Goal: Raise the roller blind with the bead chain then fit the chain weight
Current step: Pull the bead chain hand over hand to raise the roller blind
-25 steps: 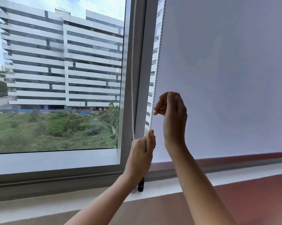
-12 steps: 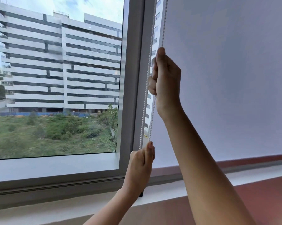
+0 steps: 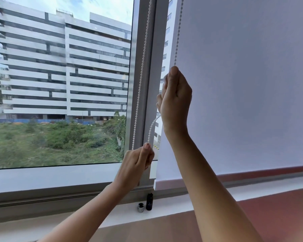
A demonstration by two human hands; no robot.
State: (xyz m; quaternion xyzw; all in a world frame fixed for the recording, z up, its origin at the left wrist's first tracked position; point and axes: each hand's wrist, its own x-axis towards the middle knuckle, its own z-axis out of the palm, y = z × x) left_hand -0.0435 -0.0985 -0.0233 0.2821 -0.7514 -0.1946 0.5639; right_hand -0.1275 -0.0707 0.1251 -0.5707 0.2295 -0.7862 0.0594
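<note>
White bead chain [image 3: 142, 70] hangs beside the roller blind [image 3: 248, 88]; right hand [image 3: 176, 100] fingers clench one strand high, left hand [image 3: 138, 163] fingers pinch the loop below, keeping it taut for pulling.

An upper-floor room, perhaps an office: a large window [image 3: 60, 84] at left overlooks a multi-storey building [image 3: 63, 67] and scrubland, a pale roller blind [image 3: 252, 84] fills the right.

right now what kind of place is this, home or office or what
Probably an upper-floor room, home or office unclear: a big window looks down on scrubland and a multi-storey building, with a white roller blind and a sill.
</note>
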